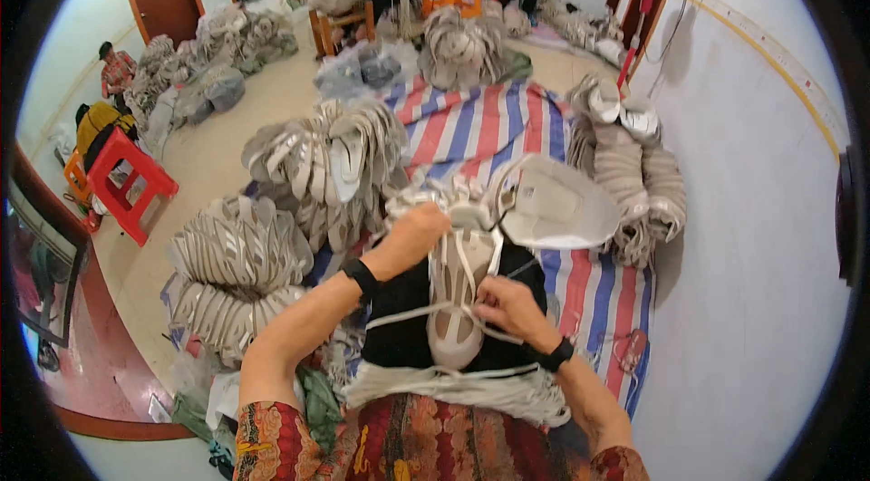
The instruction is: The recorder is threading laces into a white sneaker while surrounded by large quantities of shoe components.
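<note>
A beige and white shoe upper [456, 341] lies toe toward me on a black cloth [394, 295] over my lap. A pale shoelace [408, 311] crosses it near the toe and runs out to both sides. My right hand [512, 307] pinches this lace at the upper's right edge. Beside the far left end of the upper, my left hand [417, 235] is closed; its fingertips are turned away, hiding what they grip. Just beyond lies a larger flat shoe piece [562, 205] with a pale inner face. A thick bundle of white laces [453, 386] stretches across my lap.
Stacked uppers stand at my left [240, 250], ahead [462, 46] and along the right wall [639, 173]. Beneath is a striped red, white and blue sheet [489, 123]. A red stool [131, 182] stands at far left. Several people sit farther back among more piles.
</note>
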Demonstrator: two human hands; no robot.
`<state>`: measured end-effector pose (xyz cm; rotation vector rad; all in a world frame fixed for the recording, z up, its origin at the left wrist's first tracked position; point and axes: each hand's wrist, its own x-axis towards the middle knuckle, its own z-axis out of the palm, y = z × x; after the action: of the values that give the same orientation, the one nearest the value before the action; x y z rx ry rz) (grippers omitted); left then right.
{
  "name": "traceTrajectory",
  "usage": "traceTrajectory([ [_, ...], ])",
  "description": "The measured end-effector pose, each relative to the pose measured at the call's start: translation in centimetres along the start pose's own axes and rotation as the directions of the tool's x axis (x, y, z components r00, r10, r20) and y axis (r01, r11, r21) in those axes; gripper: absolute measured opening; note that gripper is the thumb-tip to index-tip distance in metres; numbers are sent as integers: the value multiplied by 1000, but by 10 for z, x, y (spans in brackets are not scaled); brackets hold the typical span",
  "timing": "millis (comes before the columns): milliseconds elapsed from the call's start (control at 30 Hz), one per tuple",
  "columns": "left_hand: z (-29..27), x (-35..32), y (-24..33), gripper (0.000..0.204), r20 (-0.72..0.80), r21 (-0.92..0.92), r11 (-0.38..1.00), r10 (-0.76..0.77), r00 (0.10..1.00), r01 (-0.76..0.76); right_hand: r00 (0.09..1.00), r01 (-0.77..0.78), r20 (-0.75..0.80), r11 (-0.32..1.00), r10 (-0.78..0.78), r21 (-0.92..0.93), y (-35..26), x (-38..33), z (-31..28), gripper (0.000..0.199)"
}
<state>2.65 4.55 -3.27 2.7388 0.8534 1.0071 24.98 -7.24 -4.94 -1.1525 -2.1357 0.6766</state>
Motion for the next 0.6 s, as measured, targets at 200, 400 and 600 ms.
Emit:
traceTrajectory([
  [200,-14,-54,46,21,193,-719,302,-779,597,626,991,-73,-100,986,89,148,-42,9,-12,15],
  [400,2,-76,81,10,547,-535,196,-661,514,822,950,-311,90,926,299,211,-44,22,20,27],
  [600,-1,-85,87,13,617,-484,250,-581,530,838,868,-467,302,852,393,234,-49,30,9,28],
])
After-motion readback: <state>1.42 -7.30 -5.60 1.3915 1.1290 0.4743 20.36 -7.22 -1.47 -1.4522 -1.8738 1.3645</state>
